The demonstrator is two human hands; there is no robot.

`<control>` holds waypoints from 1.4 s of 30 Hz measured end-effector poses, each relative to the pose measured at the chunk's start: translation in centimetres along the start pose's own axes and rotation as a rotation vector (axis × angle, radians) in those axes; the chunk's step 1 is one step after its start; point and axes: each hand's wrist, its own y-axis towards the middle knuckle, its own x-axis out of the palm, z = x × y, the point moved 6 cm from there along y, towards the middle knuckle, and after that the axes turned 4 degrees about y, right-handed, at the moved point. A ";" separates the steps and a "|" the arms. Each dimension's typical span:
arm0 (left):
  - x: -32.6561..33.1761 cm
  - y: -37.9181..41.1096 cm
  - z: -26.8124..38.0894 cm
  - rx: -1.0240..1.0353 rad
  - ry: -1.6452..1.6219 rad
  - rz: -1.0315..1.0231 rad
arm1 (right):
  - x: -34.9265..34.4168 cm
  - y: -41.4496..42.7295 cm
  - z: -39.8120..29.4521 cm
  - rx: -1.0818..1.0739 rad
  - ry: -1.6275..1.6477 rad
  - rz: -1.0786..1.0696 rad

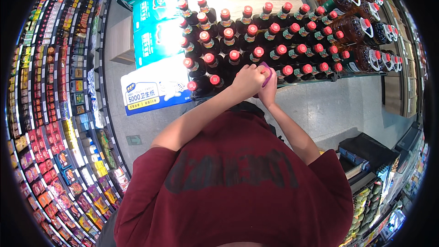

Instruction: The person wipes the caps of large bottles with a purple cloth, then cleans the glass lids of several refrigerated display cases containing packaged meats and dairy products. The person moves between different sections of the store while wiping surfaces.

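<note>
Both my hands meet over the front rows of dark bottles with red caps [234,56]. My left hand [249,79] lies across toward my right hand [268,87], its fingers bent at a purple cloth [267,72]. My right hand holds the cloth from the other side. Something reddish shows between the fingers, perhaps a bottle cap; whether a bottle is held there is hidden. The bottles stand upright in close rows on a display, with labels at their necks.
Left of the bottles lie teal packs [147,46] and a white and blue toilet paper pack [156,91]. Large jugs of amber liquid [348,29] with white handles stand at the right. Store shelves [73,75] line the far left; a black crate-like container [363,151] is at lower right.
</note>
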 end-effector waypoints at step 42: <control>-42.7 -4.8 5.3 1.247 -1.859 0.969 | -12.1 -15.7 0.6 0.319 -0.129 0.160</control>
